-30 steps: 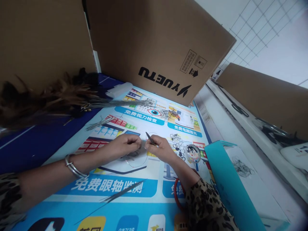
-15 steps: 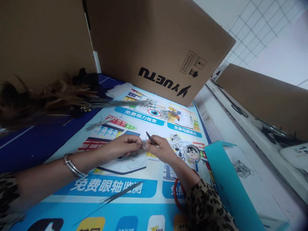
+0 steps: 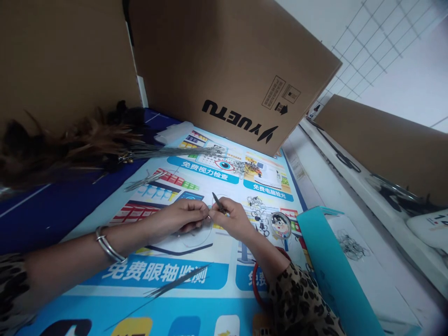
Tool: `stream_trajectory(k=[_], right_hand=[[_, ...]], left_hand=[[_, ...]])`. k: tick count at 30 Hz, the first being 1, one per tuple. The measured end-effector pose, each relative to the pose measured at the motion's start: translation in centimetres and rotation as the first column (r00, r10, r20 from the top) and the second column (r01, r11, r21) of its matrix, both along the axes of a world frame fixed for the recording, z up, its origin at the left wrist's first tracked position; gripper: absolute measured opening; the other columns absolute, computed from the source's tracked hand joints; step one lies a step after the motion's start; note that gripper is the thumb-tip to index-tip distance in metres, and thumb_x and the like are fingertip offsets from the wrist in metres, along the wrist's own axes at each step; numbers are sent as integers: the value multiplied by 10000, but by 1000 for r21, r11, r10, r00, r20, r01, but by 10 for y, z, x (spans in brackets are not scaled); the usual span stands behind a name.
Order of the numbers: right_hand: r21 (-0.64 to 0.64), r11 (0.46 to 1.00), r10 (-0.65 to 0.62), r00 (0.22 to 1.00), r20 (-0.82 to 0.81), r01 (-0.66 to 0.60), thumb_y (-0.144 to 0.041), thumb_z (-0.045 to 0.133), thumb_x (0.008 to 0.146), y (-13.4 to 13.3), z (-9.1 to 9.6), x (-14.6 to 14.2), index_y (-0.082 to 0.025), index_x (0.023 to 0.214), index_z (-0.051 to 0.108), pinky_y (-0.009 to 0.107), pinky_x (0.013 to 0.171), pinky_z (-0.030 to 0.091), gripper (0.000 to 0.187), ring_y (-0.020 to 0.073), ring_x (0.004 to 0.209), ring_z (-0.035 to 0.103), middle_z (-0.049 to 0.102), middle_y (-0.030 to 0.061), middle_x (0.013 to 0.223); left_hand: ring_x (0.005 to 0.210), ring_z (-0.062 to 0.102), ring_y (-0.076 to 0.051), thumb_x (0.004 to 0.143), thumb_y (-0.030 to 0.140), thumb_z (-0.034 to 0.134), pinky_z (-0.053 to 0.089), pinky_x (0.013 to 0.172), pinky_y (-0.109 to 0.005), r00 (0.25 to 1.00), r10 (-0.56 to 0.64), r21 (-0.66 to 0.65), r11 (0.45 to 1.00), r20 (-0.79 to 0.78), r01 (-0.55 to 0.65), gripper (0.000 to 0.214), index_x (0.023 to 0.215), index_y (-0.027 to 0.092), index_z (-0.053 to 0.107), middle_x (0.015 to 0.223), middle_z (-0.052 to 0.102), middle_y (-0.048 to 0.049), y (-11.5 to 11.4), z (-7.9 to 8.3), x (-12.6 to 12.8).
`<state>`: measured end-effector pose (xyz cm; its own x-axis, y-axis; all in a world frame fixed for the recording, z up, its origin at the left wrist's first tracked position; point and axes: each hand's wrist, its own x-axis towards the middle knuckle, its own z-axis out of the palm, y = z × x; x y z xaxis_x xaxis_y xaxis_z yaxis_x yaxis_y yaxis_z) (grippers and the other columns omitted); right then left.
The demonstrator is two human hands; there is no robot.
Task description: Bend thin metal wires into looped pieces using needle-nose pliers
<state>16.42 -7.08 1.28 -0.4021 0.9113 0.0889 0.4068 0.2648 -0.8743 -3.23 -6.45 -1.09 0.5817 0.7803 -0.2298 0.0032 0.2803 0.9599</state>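
My left hand (image 3: 191,215) is closed in a pinch around a thin wire (image 3: 211,229), which bends in a loose loop below the fingers. My right hand (image 3: 233,217) meets it fingertip to fingertip at the wire. Out of the right fist sticks a small dark pointed tool (image 3: 217,201), its tip up and left; the palm hides the rest. Red loop handles (image 3: 257,284) show beneath my right forearm; whether they belong to that tool I cannot tell. Right of the hand lie several small bent wire pieces (image 3: 257,205) and a round tape roll (image 3: 281,225).
Straight wires (image 3: 178,281) lie in front, with a longer bundle (image 3: 175,151) farther back. Brown feathers (image 3: 77,144) fill the left side. A large cardboard box (image 3: 227,60) stands behind. At right, a teal-edged open box (image 3: 336,270) holds tangled wire (image 3: 352,245).
My left fingers have shifted slightly right, closer to the right fingertips, and the wire loop has moved a little with them. The right hand stays nearly in place.
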Motion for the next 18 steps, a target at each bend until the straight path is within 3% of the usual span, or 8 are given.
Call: stream_trajectory(k=[5,8,11,18], right_hand=[[34,998,-60,998,-24,61,-384,616,806,-2,-2,-3,-197,773,606,256,697,416,190,137,732,524,561,-11,746],[-13,997,-76,994,-84,75,-382,631,797,-2,-5,-4,-192,792,609,259,696,425,191,135,715,535,591,-7,748],[-104,992,-81,988,-130,67,-424,637,800,0,-10,-2,-187,822,605,257,681,427,240,134,700,537,613,0,755],[-111,985,-142,988,-58,135,-469,650,770,1,-5,-1,-190,793,601,240,594,362,284,115,619,438,497,-37,658]], left_hand=[[438,365,-68,832,441,653,201,415,-226,999,4,-77,997,39,-1,313,703,160,606,598,548,16,0,-3,-1],[437,372,-67,826,425,660,205,423,-232,998,8,-95,995,56,-3,313,681,151,618,604,575,2,0,-5,-1],[420,357,-62,819,414,662,181,416,-238,996,65,-104,993,53,-59,300,684,150,615,598,577,4,-1,-2,0],[423,351,-68,790,404,665,193,419,-234,963,258,-46,966,77,-255,261,763,146,638,578,528,34,0,6,0]])
